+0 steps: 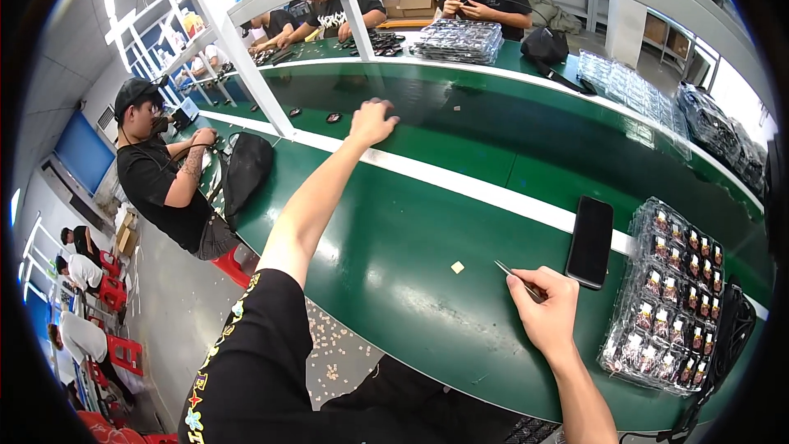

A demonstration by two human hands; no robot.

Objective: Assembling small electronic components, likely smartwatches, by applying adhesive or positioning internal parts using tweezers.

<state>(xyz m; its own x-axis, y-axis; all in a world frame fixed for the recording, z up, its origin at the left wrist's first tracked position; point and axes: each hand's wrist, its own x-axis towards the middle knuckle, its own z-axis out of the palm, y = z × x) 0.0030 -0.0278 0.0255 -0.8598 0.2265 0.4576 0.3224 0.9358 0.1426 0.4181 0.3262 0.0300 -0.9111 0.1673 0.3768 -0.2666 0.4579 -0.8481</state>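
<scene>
- The right hand (546, 304) has thumb and fingers clamped on slim tweezers (518, 275) over the green table (394, 238); no piece shows at the tips.
- A pale square piece (457, 267) lies loose on the table at 9 o'clock from those tips, near but apart, so it seems not yet picked up.
- The left hand (374, 122) stretches toward 12 o'clock over the green belt (509, 127); its fingers are blurred, and I cannot tell whether they grip anything.
- Two dark pieces (333, 117) sit on the belt at 9 o'clock from it, apparently still to be handled.
- At 3 o'clock from the right hand, a clear tray (622, 321) holds rows of small parts (661, 322); that portion looks largely filled.
- A black phone (589, 242) lies at 1 o'clock from the right hand.
</scene>
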